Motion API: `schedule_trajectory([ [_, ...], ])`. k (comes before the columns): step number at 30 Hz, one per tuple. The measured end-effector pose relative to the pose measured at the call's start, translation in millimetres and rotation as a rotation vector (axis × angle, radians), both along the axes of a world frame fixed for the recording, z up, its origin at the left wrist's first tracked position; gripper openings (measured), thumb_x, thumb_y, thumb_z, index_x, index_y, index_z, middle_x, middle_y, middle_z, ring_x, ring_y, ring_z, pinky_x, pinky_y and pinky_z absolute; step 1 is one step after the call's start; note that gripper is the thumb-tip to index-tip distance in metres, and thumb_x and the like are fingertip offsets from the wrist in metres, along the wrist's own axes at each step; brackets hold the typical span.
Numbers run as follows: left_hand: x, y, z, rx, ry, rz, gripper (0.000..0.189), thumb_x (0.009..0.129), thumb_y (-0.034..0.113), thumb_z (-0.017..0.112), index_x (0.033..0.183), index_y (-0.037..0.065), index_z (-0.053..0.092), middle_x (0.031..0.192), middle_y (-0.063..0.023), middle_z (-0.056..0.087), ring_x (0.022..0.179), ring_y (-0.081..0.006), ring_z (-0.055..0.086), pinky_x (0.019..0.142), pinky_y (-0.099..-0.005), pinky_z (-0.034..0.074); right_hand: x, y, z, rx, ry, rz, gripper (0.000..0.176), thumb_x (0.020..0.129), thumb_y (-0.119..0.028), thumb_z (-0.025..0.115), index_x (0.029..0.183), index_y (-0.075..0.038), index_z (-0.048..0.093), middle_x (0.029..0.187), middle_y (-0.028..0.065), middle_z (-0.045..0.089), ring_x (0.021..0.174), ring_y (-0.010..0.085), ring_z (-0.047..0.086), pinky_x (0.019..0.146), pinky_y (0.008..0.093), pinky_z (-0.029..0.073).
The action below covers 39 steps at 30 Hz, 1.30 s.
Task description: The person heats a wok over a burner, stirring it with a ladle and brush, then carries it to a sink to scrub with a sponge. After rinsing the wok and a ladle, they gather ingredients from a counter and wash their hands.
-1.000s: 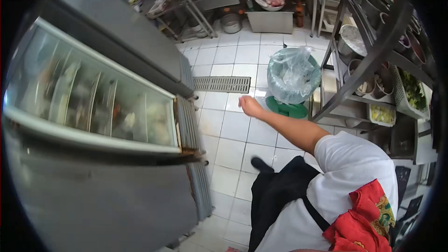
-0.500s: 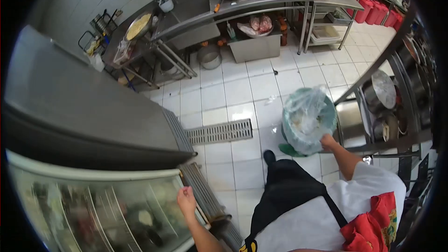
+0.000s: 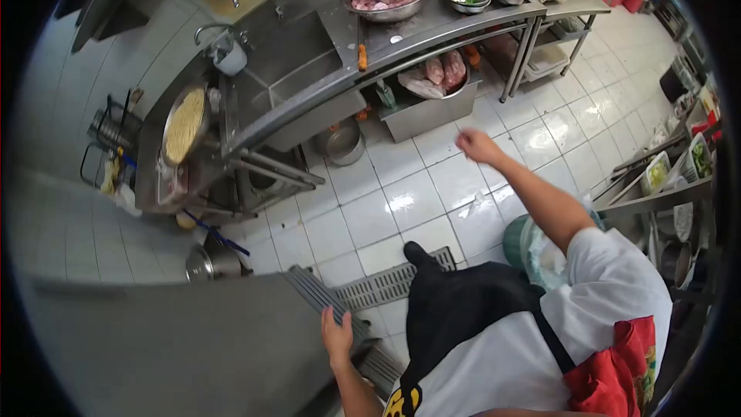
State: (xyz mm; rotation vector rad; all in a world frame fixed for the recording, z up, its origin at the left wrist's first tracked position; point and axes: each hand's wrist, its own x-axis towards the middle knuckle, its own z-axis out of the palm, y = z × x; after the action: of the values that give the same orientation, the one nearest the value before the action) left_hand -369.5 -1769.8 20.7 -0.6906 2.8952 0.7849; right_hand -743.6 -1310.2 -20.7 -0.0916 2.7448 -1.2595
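Observation:
My left hand point(image 3: 336, 332) hangs beside the ribbed metal edge of the grey steel cabinet point(image 3: 177, 340). Its fingers are stretched and somewhat apart, with nothing in them. Out in front, over the tiled floor, my right hand point(image 3: 478, 145) is held with its fingers curled in; no object shows in it. Beneath my right forearm stands the green bin point(image 3: 519, 243) with a clear plastic liner, partly hidden by my arm and sleeve.
Ahead runs a steel counter point(image 3: 309, 93) with a sink, a large bowl of meat point(image 3: 386, 0) and several small bowls. Below it, a basin of wrapped meat point(image 3: 436, 77) rests on a metal box. A floor drain point(image 3: 378, 286) lies by my foot; shelving point(image 3: 664, 201) stands at right.
My right hand has let go of the bin's rim and swung forward. I have stepped toward the counter, so the bin now sits beside me and the glass-topped case has left view.

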Motion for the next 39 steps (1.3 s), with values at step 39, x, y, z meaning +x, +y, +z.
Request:
schedule_trajectory([
  [39, -1120.0, -91.7, 20.9, 1.229, 0.154, 0.126, 0.045, 0.101, 0.031, 0.041, 0.119, -0.010, 0.049, 0.112, -0.0211, 0.061, 0.100, -0.0294, 0.065, 0.088, -0.0359, 0.054, -430.0, -363.1, 164.6, -0.585, -0.754, -0.230, 0.020, 0.092, -0.016, 0.050, 0.089, 0.003, 0.048, 0.063, 0.0065, 0.048, 0.048, 0.0149, 0.048, 0.042, 0.0302, 0.042],
])
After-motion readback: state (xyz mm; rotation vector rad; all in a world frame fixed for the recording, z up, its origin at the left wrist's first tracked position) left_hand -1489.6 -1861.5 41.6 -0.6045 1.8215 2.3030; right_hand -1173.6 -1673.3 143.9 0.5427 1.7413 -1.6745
